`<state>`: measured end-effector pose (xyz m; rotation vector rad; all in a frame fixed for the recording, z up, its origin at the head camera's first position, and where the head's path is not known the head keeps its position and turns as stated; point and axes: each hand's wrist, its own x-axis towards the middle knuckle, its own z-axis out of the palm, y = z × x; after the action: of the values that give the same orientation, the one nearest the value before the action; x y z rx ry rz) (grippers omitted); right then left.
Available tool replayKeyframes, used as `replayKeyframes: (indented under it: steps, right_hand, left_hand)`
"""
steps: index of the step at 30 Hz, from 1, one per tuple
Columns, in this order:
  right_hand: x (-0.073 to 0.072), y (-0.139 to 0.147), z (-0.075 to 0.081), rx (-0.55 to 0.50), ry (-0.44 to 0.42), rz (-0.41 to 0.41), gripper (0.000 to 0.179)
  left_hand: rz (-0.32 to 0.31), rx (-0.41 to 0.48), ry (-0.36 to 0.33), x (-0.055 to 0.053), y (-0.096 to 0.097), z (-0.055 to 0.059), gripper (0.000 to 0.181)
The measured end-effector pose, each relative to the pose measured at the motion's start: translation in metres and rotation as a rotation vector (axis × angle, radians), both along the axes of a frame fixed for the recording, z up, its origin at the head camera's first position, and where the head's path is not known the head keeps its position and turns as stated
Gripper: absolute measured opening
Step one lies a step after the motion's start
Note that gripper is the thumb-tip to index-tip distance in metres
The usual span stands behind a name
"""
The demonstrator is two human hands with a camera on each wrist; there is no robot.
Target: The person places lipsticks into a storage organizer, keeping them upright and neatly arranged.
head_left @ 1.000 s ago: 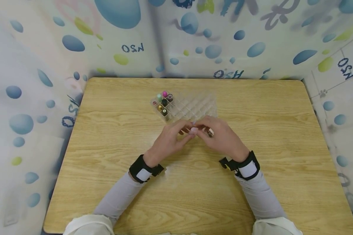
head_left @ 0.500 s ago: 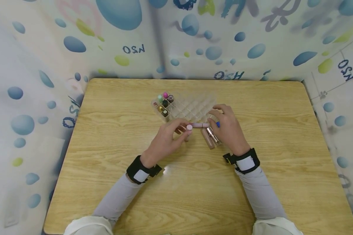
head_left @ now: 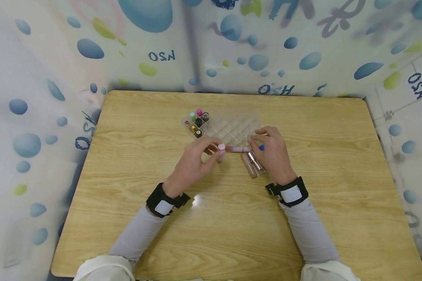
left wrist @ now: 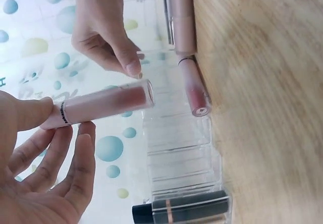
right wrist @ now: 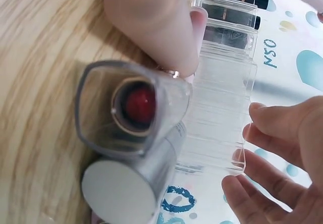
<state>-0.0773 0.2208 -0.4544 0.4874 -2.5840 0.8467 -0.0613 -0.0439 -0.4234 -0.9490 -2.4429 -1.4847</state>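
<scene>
My left hand [head_left: 188,166] pinches a lip gloss tube [left wrist: 103,103] by its pale pink cap, thumb against curled fingers. Its clear end with reddish gloss points away from the palm in the left wrist view. At the right front corner of a clear divided organizer [head_left: 235,125], my right hand [head_left: 272,152] has loosely bent, spread fingers and holds nothing; whether its fingertips touch the organizer I cannot tell. Another lip gloss tube [head_left: 237,149] lies along the organizer's front, between the hands. Bottles and tubes with black, gold, mint and magenta tops fill the organizer's left compartments.
On the table [head_left: 204,242], a beige-pink tube [head_left: 248,165] and a lipstick with a silver band [head_left: 254,162] lie before the organizer. Something blue [head_left: 261,147] shows beside the right hand. A patterned wall covering [head_left: 211,47] rises behind the table.
The hands were together at the organizer's front; my right hand has since moved off to the right. My left hand has shifted slightly left with its lip gloss, uncovering the lying tubes.
</scene>
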Motion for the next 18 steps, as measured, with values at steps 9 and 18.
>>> replayKeyframes:
  steps: [9, 18]
  right_hand:
    - [0.000, 0.001, 0.002, -0.017, -0.020, -0.002, 0.021]
    - [0.000, 0.002, 0.004, -0.010, -0.025, 0.008, 0.022]
  left_hand:
    - [0.043, 0.038, 0.051, -0.011, -0.011, 0.010, 0.025]
    - [0.093, 0.096, 0.140, -0.027, -0.019, 0.018, 0.023]
